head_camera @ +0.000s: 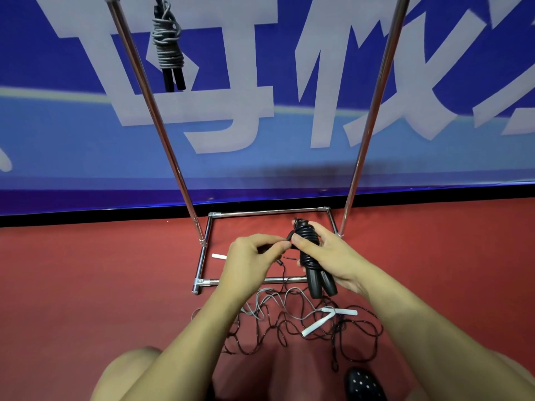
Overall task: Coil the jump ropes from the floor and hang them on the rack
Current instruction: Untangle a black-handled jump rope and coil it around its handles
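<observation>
- Head view: hands meet low in front of a chrome rack [202, 250], above a red floor [86, 285].
- Right hand [327, 253] grips a black rope [309, 256] already wound into a bundle, fingers curled round its coils; the two black handles [321, 282] point down, side by side.
- Left hand [252, 256] pinches the loose end of the same black rope just beside the bundle, thumb and fingers closed on it.
- Grey rope [168, 47], coiled round its black handles, hangs high on the rack near the left pole [153, 111].
- Loose ropes [289, 322] lie tangled on the floor below the hands, thin dark cord mixed with grey cord; two white handles [327, 316] lie among them.
- Another white piece [219, 256] lies inside the rack's base frame, left of the left hand.
- Blue banner [260, 82] with large pale characters fills the wall behind.
- Dark dotted shoe [364, 384] shows at the bottom edge, with bare knees either side.
</observation>
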`<state>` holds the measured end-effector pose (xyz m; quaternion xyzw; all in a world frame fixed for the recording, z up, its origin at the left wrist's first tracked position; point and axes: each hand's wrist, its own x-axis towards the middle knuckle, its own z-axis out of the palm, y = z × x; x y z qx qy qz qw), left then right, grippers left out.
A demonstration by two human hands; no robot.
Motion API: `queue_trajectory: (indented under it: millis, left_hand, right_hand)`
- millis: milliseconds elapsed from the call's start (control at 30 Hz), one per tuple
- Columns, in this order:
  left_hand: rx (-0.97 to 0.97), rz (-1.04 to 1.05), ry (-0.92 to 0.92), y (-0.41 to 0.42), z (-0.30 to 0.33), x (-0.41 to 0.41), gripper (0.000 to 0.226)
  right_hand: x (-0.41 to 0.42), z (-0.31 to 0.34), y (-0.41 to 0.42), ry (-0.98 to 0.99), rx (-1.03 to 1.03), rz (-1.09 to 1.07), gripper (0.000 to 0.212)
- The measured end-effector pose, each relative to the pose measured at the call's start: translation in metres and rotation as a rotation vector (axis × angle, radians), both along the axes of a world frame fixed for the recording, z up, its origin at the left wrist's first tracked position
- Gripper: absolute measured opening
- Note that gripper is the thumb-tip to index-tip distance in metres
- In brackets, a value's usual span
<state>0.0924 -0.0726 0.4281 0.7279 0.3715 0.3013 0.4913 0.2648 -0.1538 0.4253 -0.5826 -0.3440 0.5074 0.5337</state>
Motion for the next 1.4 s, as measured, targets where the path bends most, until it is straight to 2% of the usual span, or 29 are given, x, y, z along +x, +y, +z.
queue_trajectory:
  millis: [133, 300, 433, 567, 667, 767, 900, 1033, 1100, 1200, 1400]
  left_hand:
    - [-0.141, 0.041, -0.132, -0.001, 0.007, 0.000, 0.007]
    - [-0.150, 0.011, -0.147, -0.001, 0.009, -0.003, 0.010]
    - [-0.110, -0.021, -0.125, -0.006, 0.009, -0.003, 0.008]
    - [-0.179, -0.021, -0.178, -0.010, 0.012, 0.000, 0.009]
    - [-0.303, -0.030, -0.279, -0.010, 0.013, 0.002, 0.015]
    - [-0.403, -0.143, -0.395, -0.010, 0.013, 0.002, 0.036]
    - [-0.306, -0.206, -0.390, -0.013, 0.015, 0.002, 0.041]
    - [-0.084, -0.134, -0.320, -0.006, 0.014, 0.001, 0.032]
    - [-0.036, -0.120, -0.303, -0.004, 0.016, 0.000, 0.029]
    - [-0.064, -0.189, -0.301, -0.006, 0.022, -0.003, 0.030]
    - [-0.209, -0.287, -0.312, -0.006, 0.033, -0.011, 0.052]
  right_hand:
    - [-0.007, 0.000, 0.004, 0.016, -0.011, -0.044, 0.034]
    - [-0.004, 0.003, 0.006, 0.155, -0.024, -0.106, 0.034]
    - [-0.005, 0.005, 0.002, 0.045, -0.001, -0.018, 0.032]
    - [-0.009, 0.010, -0.002, -0.016, 0.017, -0.015, 0.027]
    - [-0.015, 0.011, -0.002, 0.003, 0.013, -0.036, 0.031]
    - [-0.018, 0.011, -0.001, 0.103, 0.022, -0.077, 0.038]
    - [-0.019, 0.016, -0.001, 0.279, 0.044, -0.110, 0.039]
    - [-0.022, 0.021, -0.004, 0.269, 0.016, -0.092, 0.039]
    - [-0.025, 0.020, -0.005, 0.277, -0.004, -0.068, 0.041]
    - [-0.027, 0.019, -0.006, 0.268, -0.035, -0.044, 0.041]
    - [-0.025, 0.021, -0.006, 0.312, -0.046, -0.050, 0.050]
